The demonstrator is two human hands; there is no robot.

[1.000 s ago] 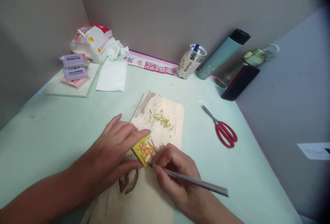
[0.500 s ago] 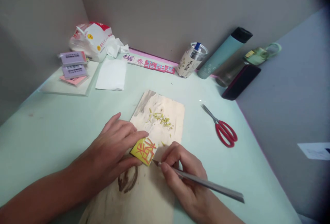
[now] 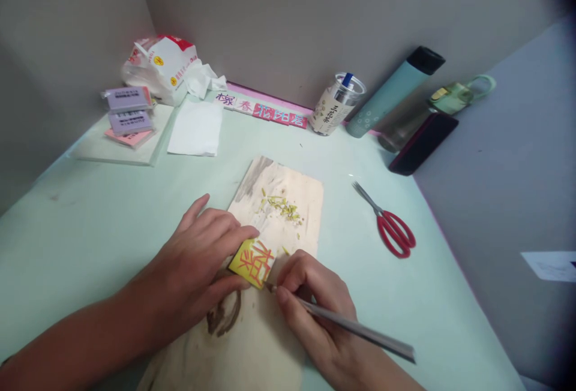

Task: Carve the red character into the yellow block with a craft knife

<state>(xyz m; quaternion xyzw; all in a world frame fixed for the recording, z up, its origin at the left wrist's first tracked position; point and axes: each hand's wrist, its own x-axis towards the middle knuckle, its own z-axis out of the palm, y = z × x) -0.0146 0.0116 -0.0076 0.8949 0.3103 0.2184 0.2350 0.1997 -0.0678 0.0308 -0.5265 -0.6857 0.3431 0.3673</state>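
Left hand (image 3: 204, 253) pinches yellow block (image 3: 250, 264) by its edges, right hand (image 3: 317, 304) closes round metallic knife (image 3: 366, 332), lower centre; space before scissors (image 3: 390, 228), right.

The yellow block (image 3: 251, 264) sits turned slightly counterclockwise from its first angle. The left hand's (image 3: 202, 253) thumb now lies farther from the block's nearest corner. The right hand (image 3: 317, 304), drawn away from the block a moment ago, is closer again, bringing the pen-like tool (image 3: 360, 328) back with it.
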